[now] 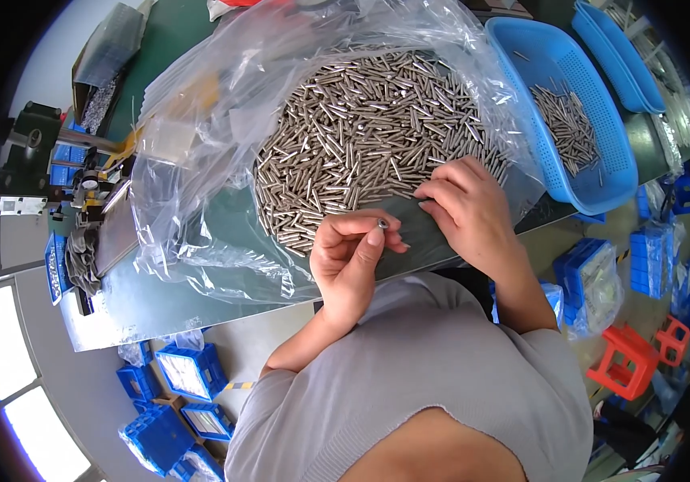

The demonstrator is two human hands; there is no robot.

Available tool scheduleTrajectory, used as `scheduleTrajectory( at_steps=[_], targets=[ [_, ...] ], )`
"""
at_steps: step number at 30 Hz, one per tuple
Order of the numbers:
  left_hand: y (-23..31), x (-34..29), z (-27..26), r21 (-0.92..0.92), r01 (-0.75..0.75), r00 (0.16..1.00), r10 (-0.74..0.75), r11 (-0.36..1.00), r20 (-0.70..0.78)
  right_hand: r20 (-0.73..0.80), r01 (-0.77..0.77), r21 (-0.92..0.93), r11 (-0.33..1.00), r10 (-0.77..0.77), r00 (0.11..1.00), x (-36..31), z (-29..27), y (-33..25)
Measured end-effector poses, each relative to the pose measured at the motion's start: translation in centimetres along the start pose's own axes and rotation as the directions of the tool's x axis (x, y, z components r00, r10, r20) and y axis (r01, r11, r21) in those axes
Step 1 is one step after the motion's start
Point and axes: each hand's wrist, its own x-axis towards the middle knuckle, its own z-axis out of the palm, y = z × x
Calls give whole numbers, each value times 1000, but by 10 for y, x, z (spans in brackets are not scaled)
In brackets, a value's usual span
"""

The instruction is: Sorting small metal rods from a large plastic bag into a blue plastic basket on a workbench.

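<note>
A broad heap of small metal pins lies on a clear plastic bag spread over the green table. At the near edge of the heap, my left hand pinches a small metal pin between thumb and forefinger, its end facing up. My right hand rests at the heap's near right side, fingers bent and tips close together by the pins. Whatever lies between those fingertips is hidden or too small to make out.
To the right stands a blue perforated basket with a smaller pile of pins; another blue basket is behind it. Dark equipment stands at the left. Blue crates and red stools are on the floor.
</note>
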Motion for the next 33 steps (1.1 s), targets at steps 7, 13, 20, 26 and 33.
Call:
scheduleTrajectory(
  at_steps=[7, 13, 20, 26, 33],
  targets=[
    [1, 0, 2, 5, 31, 1000, -31, 1000, 3, -11, -4, -73, 997, 3, 1000, -5, 2, -1],
    [-1, 2, -1, 28, 44, 994, -47, 999, 103, -129, -40, 327, 944, 87, 988, 2, -14, -16],
    [2, -1, 2, 69, 87, 993, -92, 994, 76, -95, 36, 369, 929, -1, 996, 5, -15, -17],
    [2, -2, 1, 92, 116, 987, -125, 989, 102, -89, 51, 352, 934, -21, 996, 7, -18, -19],
    [2, -2, -1, 85, 115, 982, -126, 990, 138, -79, 56, 401, 914, -27, 996, 6, -8, -21]
  ],
)
